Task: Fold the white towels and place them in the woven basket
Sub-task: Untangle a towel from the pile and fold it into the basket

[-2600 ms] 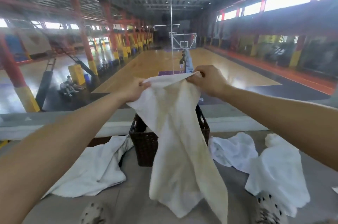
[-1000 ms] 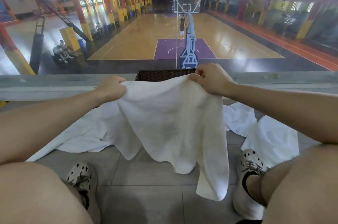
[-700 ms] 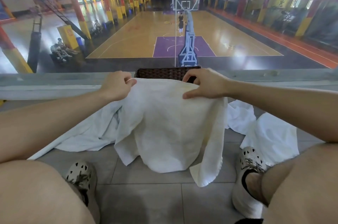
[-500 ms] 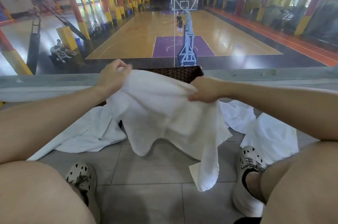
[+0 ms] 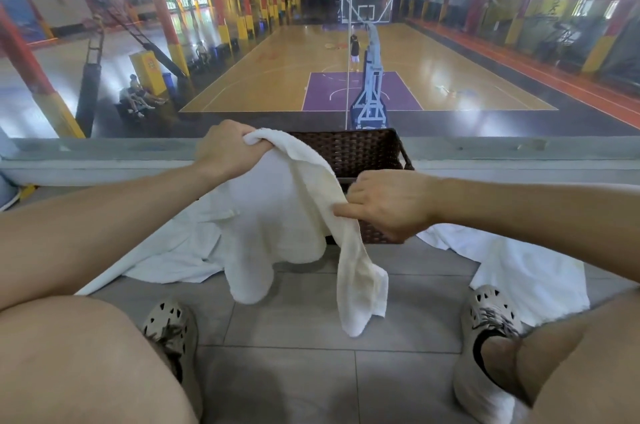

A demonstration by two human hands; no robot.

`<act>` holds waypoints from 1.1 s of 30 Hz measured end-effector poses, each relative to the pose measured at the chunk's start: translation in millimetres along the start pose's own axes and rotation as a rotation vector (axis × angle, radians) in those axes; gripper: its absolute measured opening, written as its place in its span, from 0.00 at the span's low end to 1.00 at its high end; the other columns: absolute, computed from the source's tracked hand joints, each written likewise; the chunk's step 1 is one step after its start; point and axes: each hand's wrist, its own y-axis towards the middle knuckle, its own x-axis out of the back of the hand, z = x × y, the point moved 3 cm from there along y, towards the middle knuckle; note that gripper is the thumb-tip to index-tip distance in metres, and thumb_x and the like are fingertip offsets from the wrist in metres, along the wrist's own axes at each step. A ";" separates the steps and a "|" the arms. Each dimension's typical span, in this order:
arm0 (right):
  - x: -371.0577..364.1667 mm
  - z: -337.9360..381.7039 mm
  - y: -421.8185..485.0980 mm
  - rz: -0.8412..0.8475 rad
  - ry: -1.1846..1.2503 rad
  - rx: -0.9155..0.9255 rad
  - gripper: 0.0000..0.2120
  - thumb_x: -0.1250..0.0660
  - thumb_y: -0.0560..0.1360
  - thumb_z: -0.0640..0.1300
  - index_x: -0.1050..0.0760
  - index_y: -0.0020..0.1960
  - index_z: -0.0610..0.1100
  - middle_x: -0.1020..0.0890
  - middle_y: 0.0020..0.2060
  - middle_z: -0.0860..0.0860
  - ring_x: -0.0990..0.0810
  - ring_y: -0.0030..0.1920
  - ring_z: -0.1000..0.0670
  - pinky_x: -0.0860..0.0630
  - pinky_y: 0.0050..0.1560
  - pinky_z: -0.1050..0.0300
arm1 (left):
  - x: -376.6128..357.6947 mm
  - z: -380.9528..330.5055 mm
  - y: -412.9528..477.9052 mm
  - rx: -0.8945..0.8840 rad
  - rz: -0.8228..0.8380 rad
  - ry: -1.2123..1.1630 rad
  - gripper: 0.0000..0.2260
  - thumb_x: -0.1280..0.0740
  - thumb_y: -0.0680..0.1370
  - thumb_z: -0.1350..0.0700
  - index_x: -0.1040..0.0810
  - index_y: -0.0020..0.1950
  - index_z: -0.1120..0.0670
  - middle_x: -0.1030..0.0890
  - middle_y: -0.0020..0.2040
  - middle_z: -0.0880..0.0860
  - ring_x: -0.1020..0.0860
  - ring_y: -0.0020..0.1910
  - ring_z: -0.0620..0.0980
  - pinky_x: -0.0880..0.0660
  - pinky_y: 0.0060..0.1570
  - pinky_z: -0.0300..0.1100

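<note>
A loose white towel (image 5: 162, 250) is spread on the tiled floor (image 5: 294, 371) at the left. The bunched top edge of the held towel (image 5: 277, 215) is gripped in the clenched left hand (image 5: 227, 149), and the cloth is kept in the air in front of the woven basket (image 5: 349, 151). The basket is set on the floor against the ledge (image 5: 104, 160). Its inside is largely hidden, so its contents cannot be told. A side edge of the held towel is pinched by the right hand (image 5: 388, 205), with a strip left hanging below. More white towels (image 5: 526, 271) are heaped at the right.
</note>
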 end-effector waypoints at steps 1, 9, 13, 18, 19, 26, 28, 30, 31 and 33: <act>2.7 -3.8 3.2 -0.054 -0.054 0.010 0.15 0.42 0.79 0.40 0.20 0.58 0.40 0.21 0.45 0.46 0.22 0.45 0.41 0.25 0.47 0.46 | -0.4 -0.5 0.2 0.005 0.006 -0.022 0.29 0.35 0.72 0.30 0.19 0.38 0.58 0.21 0.32 0.55 0.26 0.32 0.52 0.32 0.34 0.47; 22.2 12.6 37.2 -0.165 0.033 0.209 0.09 0.37 0.83 0.37 0.21 0.47 0.40 0.17 0.40 0.41 0.15 0.51 0.38 0.36 0.79 0.36 | -17.4 6.0 -2.3 -0.117 0.105 -0.046 0.11 0.26 0.79 0.48 0.19 0.44 0.54 0.17 0.40 0.52 0.19 0.43 0.56 0.26 0.41 0.51; 25.9 -3.1 40.0 -0.143 0.149 -0.154 0.17 0.40 0.83 0.49 0.21 0.44 0.41 0.20 0.36 0.43 0.22 0.31 0.37 0.19 0.41 0.42 | -26.8 -6.2 -13.5 -0.222 0.212 -0.097 0.15 0.21 0.77 0.55 0.27 0.50 0.52 0.19 0.38 0.49 0.25 0.36 0.49 0.31 0.36 0.45; 44.1 -36.8 36.2 -0.001 0.123 -0.572 0.13 0.32 0.83 0.50 0.16 0.46 0.42 0.24 0.68 0.39 0.18 0.41 0.37 0.21 0.41 0.47 | -30.9 -22.9 -25.9 -0.499 0.193 0.092 0.15 0.29 0.77 0.68 0.31 0.47 0.51 0.22 0.41 0.50 0.26 0.40 0.53 0.28 0.41 0.52; 44.6 -41.8 34.2 0.039 0.142 -0.645 0.14 0.32 0.83 0.51 0.15 0.47 0.43 0.19 0.61 0.40 0.18 0.43 0.38 0.20 0.44 0.46 | -32.1 -23.0 -25.5 -0.547 0.196 0.097 0.14 0.32 0.75 0.72 0.26 0.44 0.52 0.21 0.41 0.49 0.25 0.40 0.51 0.26 0.42 0.51; 46.2 -51.3 21.2 -0.136 0.338 -0.870 0.20 0.33 0.80 0.53 0.25 0.32 0.46 0.22 0.30 0.50 0.21 0.36 0.43 0.20 0.43 0.48 | -47.4 -28.3 -26.7 -0.476 0.249 0.005 0.05 0.25 0.79 0.50 0.11 0.54 0.47 0.16 0.52 0.42 0.22 0.42 0.35 0.30 0.45 0.35; 51.2 -53.0 18.3 -0.190 0.341 -0.892 0.18 0.34 0.78 0.52 0.24 0.32 0.46 0.22 0.28 0.50 0.23 0.34 0.45 0.20 0.40 0.48 | -52.2 -33.1 -30.6 -0.428 0.260 -0.044 0.19 0.21 0.72 0.36 0.13 0.57 0.46 0.18 0.53 0.41 0.22 0.43 0.36 0.32 0.43 0.31; 53.7 -55.9 15.2 -0.241 0.339 -0.921 0.17 0.34 0.76 0.51 0.22 0.33 0.44 0.22 0.28 0.49 0.23 0.33 0.45 0.22 0.38 0.49 | -54.9 -39.0 -35.1 -0.442 0.244 -0.030 0.28 0.20 0.67 0.30 0.13 0.59 0.46 0.20 0.54 0.41 0.22 0.47 0.38 0.29 0.46 0.33; 55.2 -57.2 13.8 -0.264 0.332 -0.936 0.17 0.34 0.76 0.51 0.22 0.33 0.43 0.22 0.28 0.48 0.23 0.32 0.45 0.23 0.37 0.49 | -56.2 -41.3 -37.8 -0.446 0.245 -0.018 0.30 0.20 0.66 0.29 0.13 0.60 0.46 0.21 0.54 0.41 0.22 0.49 0.39 0.27 0.48 0.35; 57.6 -60.9 10.8 -0.323 0.331 -0.969 0.17 0.34 0.75 0.52 0.21 0.34 0.42 0.22 0.28 0.48 0.24 0.32 0.46 0.24 0.36 0.50 | -60.0 -44.3 -42.3 -0.443 0.255 -0.006 0.32 0.21 0.66 0.28 0.13 0.61 0.47 0.22 0.54 0.41 0.22 0.52 0.40 0.24 0.51 0.40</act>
